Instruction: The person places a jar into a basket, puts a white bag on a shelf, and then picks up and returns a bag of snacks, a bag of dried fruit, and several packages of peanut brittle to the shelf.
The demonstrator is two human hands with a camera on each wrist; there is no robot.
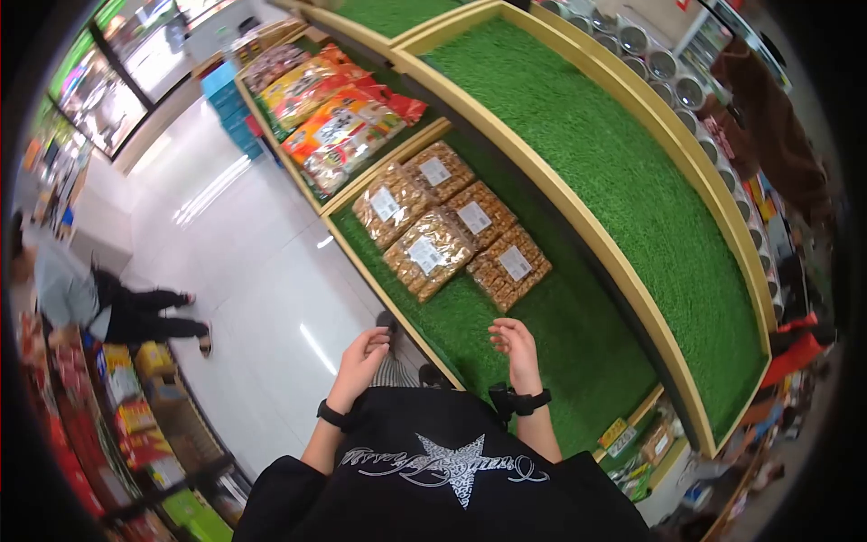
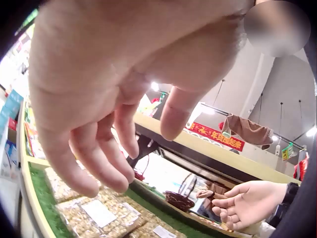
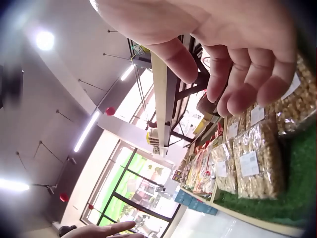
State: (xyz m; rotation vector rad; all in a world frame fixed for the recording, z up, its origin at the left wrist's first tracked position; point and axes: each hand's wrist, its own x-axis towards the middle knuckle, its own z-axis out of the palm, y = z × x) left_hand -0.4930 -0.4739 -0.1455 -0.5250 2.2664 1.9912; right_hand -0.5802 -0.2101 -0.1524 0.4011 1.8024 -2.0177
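1. Five clear-wrapped snack packs [image 1: 429, 256] are lying in the green-lined bin [image 1: 578, 334] ahead of you; two are sitting toward the floor-side edge, three toward the raised shelf [image 1: 623, 190]
2. Your left hand [image 1: 359, 359] is hanging near that floor-side edge; its fingers are bending loosely and holding nothing
3. Your right hand [image 1: 517, 350] is hovering over the bin's turf in the head view, apart from the nearest pack; its fingers are curving slightly, released, grasping nothing
4. White labels [image 1: 515, 263] are facing upward; the packs are lying close together in two rows, probably so that shoppers are reading them easily
5. Colourful bags [image 1: 348, 126] are filling the neighbouring compartment, which is presumably separating goods by kind
6. Each pack is appearing only slightly longer than wide; the long axis of the closest ones is running across the bin, from floor-side edge toward raised shelf, though lens curvature is making this approximate
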